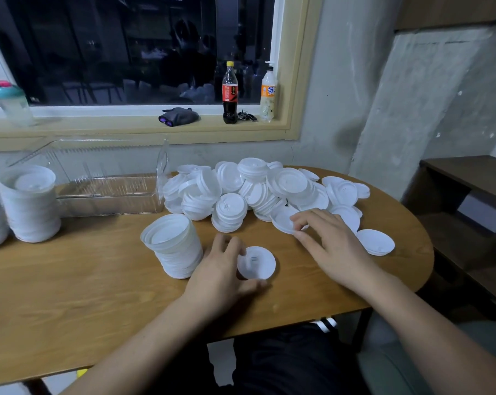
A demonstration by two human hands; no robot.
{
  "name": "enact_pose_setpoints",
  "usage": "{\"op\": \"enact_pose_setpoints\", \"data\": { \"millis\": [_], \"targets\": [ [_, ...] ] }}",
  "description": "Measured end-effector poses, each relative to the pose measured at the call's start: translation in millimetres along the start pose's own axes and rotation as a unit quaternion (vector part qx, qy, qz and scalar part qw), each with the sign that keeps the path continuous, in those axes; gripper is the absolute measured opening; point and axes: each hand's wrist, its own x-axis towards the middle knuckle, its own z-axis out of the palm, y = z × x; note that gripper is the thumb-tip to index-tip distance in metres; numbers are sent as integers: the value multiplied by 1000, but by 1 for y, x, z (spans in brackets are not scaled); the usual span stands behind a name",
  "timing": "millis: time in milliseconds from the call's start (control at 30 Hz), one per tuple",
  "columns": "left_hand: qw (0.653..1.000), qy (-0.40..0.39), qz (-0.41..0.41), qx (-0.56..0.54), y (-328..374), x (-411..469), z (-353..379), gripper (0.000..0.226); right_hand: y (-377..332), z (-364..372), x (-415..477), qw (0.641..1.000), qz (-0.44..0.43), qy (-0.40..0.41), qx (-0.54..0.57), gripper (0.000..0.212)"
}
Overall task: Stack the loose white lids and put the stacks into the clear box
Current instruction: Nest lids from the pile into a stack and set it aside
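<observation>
White slotted lid [256,262] pinched by left hand [216,271]; right hand [332,246] grips a pile-edge lid [282,221].

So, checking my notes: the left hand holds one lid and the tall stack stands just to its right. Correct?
No. The head view shows the stack standing to the left of the left hand, not its right. The hand does hold one lid.

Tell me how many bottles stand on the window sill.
3: a dark plastic cola bottle with red label, mid-sill; a pale plastic bottle with orange label right of it; a cloudy teal-lidded bottle at the far left.
</observation>
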Motion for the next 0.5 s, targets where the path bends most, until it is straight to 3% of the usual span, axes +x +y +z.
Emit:
{"op": "enact_pose_setpoints", "data": {
  "millis": [133, 300, 500],
  "targets": [
    [1000, 0, 10, -21, 7, 9, 5, 92, -14, -1, 5, 1000, 6, 9, 13, 11],
    [998, 30, 39, -29, 19, 4, -12, 87, -26, -8, 13, 999, 9, 22, 23, 10],
    [989, 126, 66, -31, 38, -17, -94, 80, -42, -7, 33, 1000, 3, 14, 19, 12]
  ]
}}
